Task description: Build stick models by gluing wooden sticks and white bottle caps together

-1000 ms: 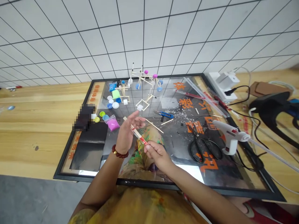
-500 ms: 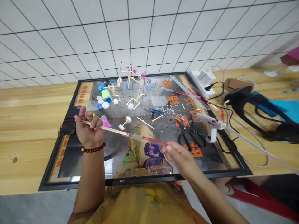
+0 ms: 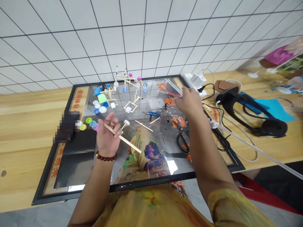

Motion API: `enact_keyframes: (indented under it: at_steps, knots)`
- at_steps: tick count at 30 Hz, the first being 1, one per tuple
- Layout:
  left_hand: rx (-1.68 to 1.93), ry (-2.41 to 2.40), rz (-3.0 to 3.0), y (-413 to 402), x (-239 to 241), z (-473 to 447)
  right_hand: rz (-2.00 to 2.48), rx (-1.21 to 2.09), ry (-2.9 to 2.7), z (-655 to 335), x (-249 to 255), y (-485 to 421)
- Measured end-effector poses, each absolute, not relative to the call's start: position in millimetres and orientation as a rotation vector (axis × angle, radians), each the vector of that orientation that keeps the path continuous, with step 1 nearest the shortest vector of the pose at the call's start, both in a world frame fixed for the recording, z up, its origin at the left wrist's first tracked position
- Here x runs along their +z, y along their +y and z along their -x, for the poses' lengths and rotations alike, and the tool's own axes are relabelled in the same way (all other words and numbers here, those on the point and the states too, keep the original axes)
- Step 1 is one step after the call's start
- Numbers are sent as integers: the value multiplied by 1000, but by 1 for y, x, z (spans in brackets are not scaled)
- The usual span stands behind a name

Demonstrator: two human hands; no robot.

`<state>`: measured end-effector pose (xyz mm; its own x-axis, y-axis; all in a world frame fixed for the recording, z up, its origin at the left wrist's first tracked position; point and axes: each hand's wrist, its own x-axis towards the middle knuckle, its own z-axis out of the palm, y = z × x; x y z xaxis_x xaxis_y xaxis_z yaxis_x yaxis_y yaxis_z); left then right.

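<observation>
My left hand (image 3: 108, 135) is closed on a pair of bare wooden chopsticks (image 3: 123, 138), held above the glass-topped black frame (image 3: 71, 186). Their tips point down and to the right. My right hand (image 3: 189, 101) reaches to the far right part of the frame, over the red wrappers and clear strips (image 3: 172, 90) lying there. Its fingers are curled, and whether it holds anything is hidden by the back of the hand. A short stick with a white cap (image 3: 126, 123) lies just beyond the left hand.
Stick-and-cap models (image 3: 127, 82) and loose coloured caps (image 3: 99, 105) stand at the frame's back left. Blue clippers (image 3: 152, 113), black scissors (image 3: 182, 138), a glue stick and cable (image 3: 248, 145), a white power strip (image 3: 196, 79) and black headphones (image 3: 251, 110) lie to the right.
My right hand pulled the red-printed wrapper off the chopsticks, then moved up and right to the frame's far corner. My left hand kept the bare chopsticks and shifted slightly right.
</observation>
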<state>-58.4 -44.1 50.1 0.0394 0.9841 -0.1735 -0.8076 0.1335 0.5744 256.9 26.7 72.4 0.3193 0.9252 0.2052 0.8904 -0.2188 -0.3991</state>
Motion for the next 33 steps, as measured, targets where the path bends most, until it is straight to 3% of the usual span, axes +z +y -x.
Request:
enact_keyframes:
  at_steps: [2,6,12,17,33]
  knots:
    - [1382,635,-344,-48,47,47,1964,138,-1731,-226,69,0]
    - [1342,685,-327,-54,43,27,1302,1112,-1853,-159,44,-54]
    - [1310,719,-367,-57,34,19,1044,1766,-1504,-119,9,-78]
    - [1223,745,-374,-58,30,17,1097,1727,-1270,-121,-5,-77]
    - [1122,832,-396,-58,30,20,1149,1693,-1278,-127,-1,-82]
